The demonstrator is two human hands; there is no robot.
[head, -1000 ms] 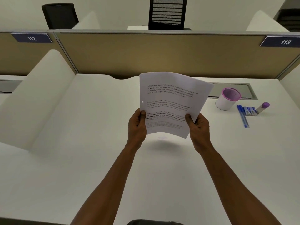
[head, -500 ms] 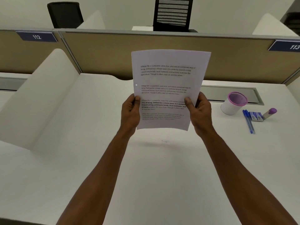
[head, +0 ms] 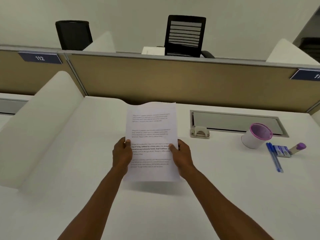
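A white sheet of printed paper with several blocks of text is held up over the white desk. My left hand pinches its left edge, thumb on the front. My right hand pinches the right edge the same way. The sheet stands nearly upright, its top edge slightly wavy, and its shadow falls on the desk just below it.
At the right stand a white cup with a pink rim, blue pens, a small blue box and a purple-capped glue stick. A grey cable tray lies behind. A tan partition and a white side divider bound the desk.
The camera has tilted up, so the sheet sits lower in view. Both hands have shifted their hold up the sheet's sides and brought the edges closer together, so it looks narrower.
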